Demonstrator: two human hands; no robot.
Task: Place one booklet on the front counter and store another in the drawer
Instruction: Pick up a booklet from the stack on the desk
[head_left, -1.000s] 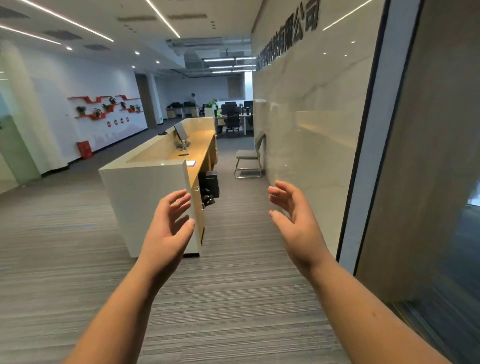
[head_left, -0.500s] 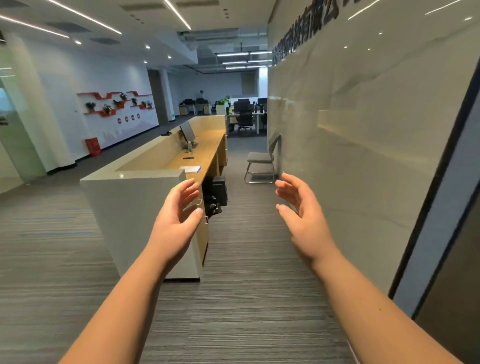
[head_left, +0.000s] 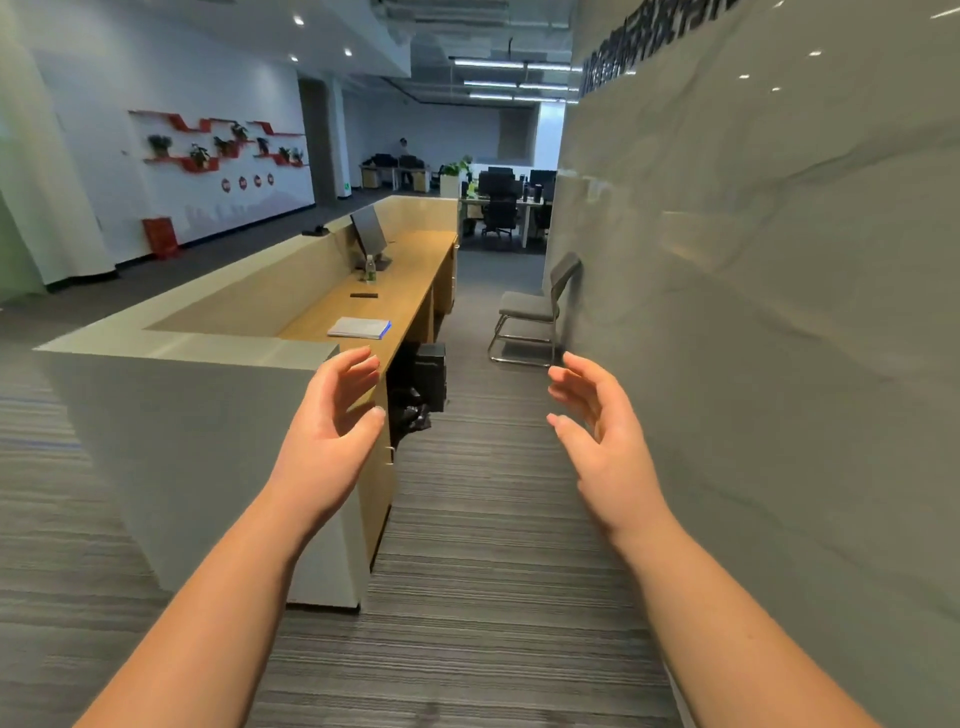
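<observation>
A small stack of pale booklets (head_left: 359, 328) with a blue edge lies on the wooden desk top (head_left: 410, 270) behind the white reception counter (head_left: 171, 343). Drawer fronts (head_left: 382, 467) with small handles run along the desk's near end, shut. My left hand (head_left: 332, 426) is raised in front of the counter's near end, fingers apart, holding nothing. My right hand (head_left: 597, 431) is up at the same height over the carpeted aisle, also open and empty. Both hands are well short of the booklets.
A monitor (head_left: 370, 234), a water bottle (head_left: 370, 269) and a dark flat object (head_left: 363, 295) sit farther along the desk. A black computer tower (head_left: 431, 369) stands under it. A grey chair (head_left: 535, 312) stands against the marble wall (head_left: 753, 312) on the right. Striped carpet runs between desk and wall.
I have moved forward along the aisle; the counter and booklets are nearer and larger. Both hands stay raised and open in about the same pose.
</observation>
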